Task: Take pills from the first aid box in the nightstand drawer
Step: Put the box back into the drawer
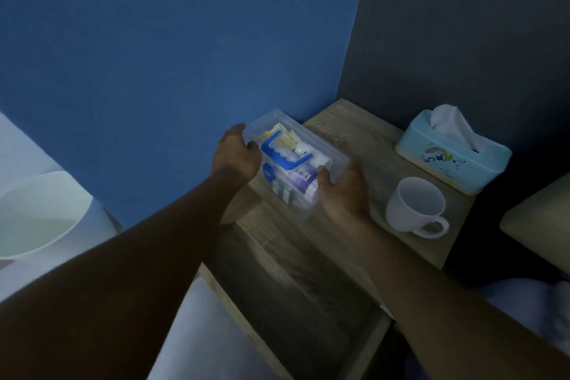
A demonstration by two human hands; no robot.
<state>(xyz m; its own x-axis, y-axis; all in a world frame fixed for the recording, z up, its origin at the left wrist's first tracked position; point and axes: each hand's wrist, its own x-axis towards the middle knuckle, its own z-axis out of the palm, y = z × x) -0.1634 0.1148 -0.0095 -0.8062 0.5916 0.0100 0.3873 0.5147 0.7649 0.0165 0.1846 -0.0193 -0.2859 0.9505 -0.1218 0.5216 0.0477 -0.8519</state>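
A clear plastic first aid box [327,155] with a blue handle [285,154] on its lid sits at the left side of the wooden nightstand top [364,139]. Medicine packs in yellow, white and purple show through the plastic. My left hand [237,154] grips the box's far left end. My right hand [344,191] holds its near right end, thumb on the lid. The lid is on. Below, the nightstand drawer [305,296] stands pulled open, and its inside is dark.
A white mug [415,207] stands right of my right hand. Behind it is a light-blue tissue box [453,160]. A blue wall rises at the back left. A white bin [40,213] sits at the far left. A bed edge [536,219] is at right.
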